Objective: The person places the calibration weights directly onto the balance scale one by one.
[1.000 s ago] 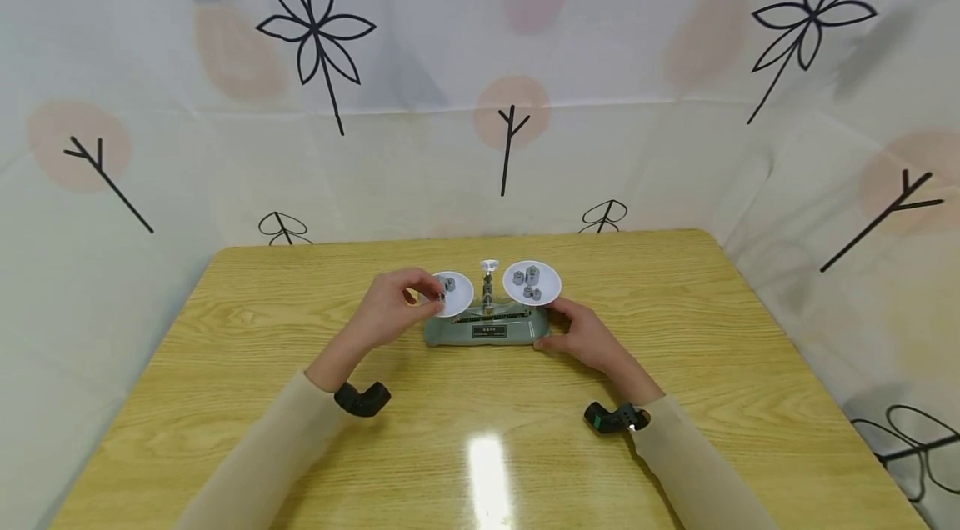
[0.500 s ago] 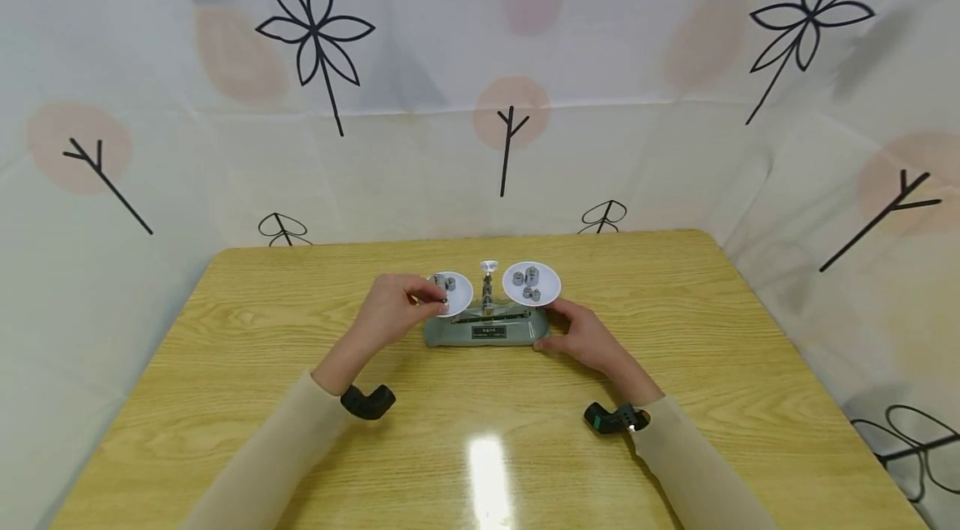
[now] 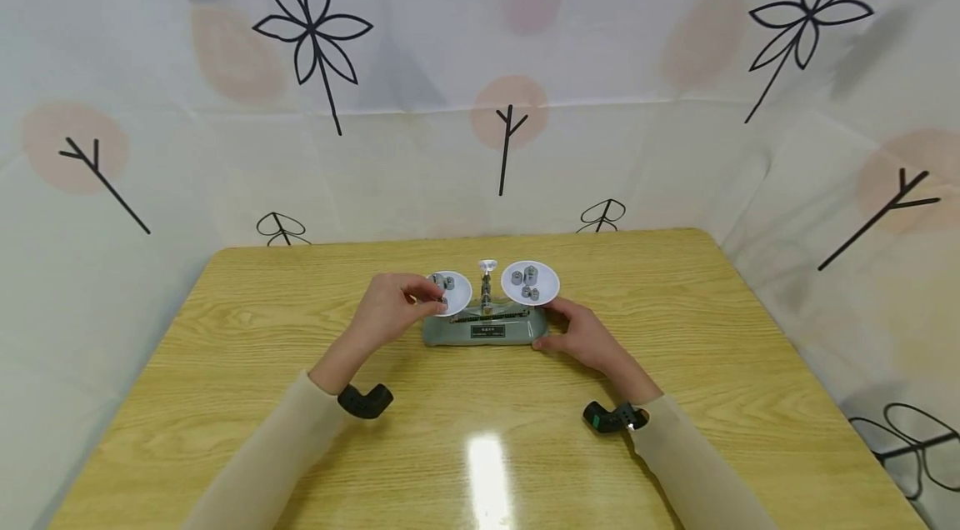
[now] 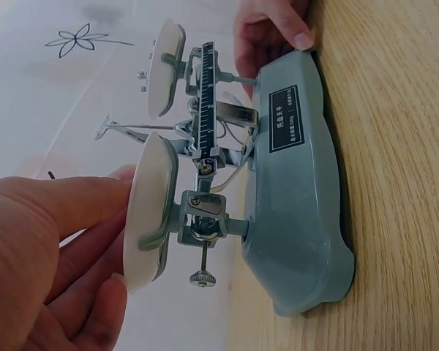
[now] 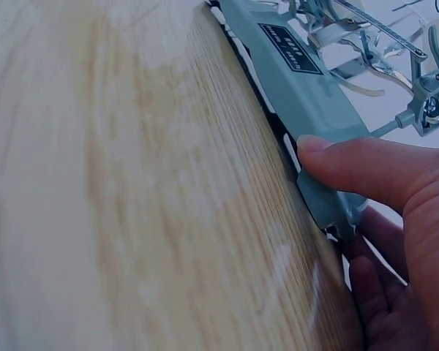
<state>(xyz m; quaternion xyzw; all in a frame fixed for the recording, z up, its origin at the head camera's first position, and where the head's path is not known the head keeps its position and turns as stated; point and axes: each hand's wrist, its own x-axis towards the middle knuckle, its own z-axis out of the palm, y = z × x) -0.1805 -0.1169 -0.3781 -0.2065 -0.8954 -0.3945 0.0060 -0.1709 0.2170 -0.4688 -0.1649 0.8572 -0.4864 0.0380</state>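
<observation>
A grey-green balance scale (image 3: 487, 333) stands on the table, with two white pans above its base. My left hand (image 3: 390, 309) is at the left pan (image 3: 461, 297), its thumb and fingertips pinching a small metal weight (image 3: 444, 302) low over the dish. The left wrist view shows the fingers (image 4: 102, 314) at the pan's edge; the pan hides the weight there. More metal weights (image 3: 450, 283) sit in that pan, partly behind the hand. My right hand (image 3: 588, 338) grips the base's right end, thumb (image 5: 351, 164) on the front and fingers round the end. Several weights (image 3: 530, 275) stand in the right pan (image 3: 551, 284).
The wooden table (image 3: 480, 405) extends around the scale on all sides. Behind it hangs a white cloth (image 3: 420, 163) printed with plants. Each wrist wears a black camera mount (image 3: 365, 402).
My left hand has lowered slightly, bringing the small weight down toward the left pan's near edge. The right hand keeps its grip on the base, and the scale stays in place.
</observation>
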